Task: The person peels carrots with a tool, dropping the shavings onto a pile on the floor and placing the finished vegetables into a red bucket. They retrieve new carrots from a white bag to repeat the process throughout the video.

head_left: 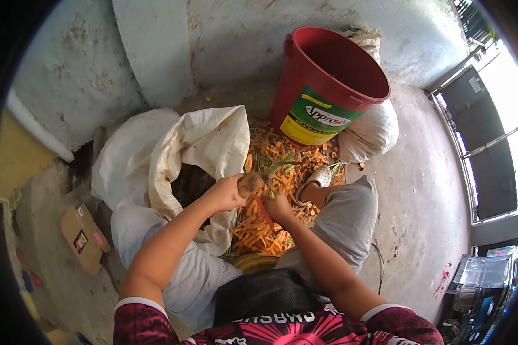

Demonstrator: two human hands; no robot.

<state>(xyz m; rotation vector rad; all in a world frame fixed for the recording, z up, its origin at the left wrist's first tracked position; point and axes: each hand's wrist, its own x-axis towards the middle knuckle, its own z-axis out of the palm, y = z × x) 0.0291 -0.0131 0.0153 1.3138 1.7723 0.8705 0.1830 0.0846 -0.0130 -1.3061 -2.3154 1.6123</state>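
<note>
My left hand (pixel 227 192) is closed around a thick, soil-smudged carrot (pixel 250 184) with green stalks (pixel 282 165) at its far end. Close beside it, my right hand (pixel 277 207) is closed on a slim red tool (pixel 265 213); its working end is too small to make out. Below both hands lies a heap of orange peelings and carrot scraps (pixel 259 233), mixed with green bits. To the left, a white woven sack (pixel 230 135) stands with its mouth rolled back, dark inside.
A tall red bucket (pixel 286 86) with a margarine label stands on the scraps near the wall. Behind it leans a filled white sack (pixel 371 135). A cardboard piece (pixel 82 238) lies at left, and black crates (pixel 483 282) at right. My sandalled foot (pixel 313 183) rests beside the heap.
</note>
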